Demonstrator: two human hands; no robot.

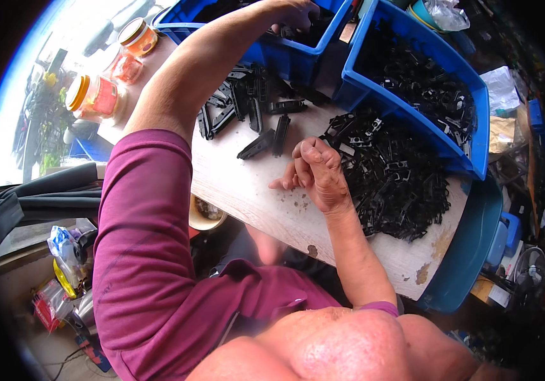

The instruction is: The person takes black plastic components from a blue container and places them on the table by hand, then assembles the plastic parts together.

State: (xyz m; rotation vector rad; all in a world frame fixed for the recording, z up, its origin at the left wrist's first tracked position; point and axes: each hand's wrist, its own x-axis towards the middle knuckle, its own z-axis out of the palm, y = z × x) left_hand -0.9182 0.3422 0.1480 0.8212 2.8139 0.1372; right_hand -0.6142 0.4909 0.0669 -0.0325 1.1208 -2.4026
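Observation:
My left arm stretches over the table to the far blue crate [177,26], which has dark parts inside. My left hand [296,16] is over that crate's contents, its fingers mostly hidden at the upper edge. Above the middle of the table, my right hand [318,173] has its fingers loosely bent and partly apart, with no object seen in it. Just right of it lies a heap of small black plastic parts [399,184]. Several longer black plastic pieces [256,101] lie scattered beyond it, two of them [266,144] close to its fingers.
A second blue crate [412,92] full of black parts stands at the far right. Jars [98,95] with yellow lids stand by the window on the left. A teal bin [466,247] is beside the table's right edge, and a round tub [206,214] sits below its near edge.

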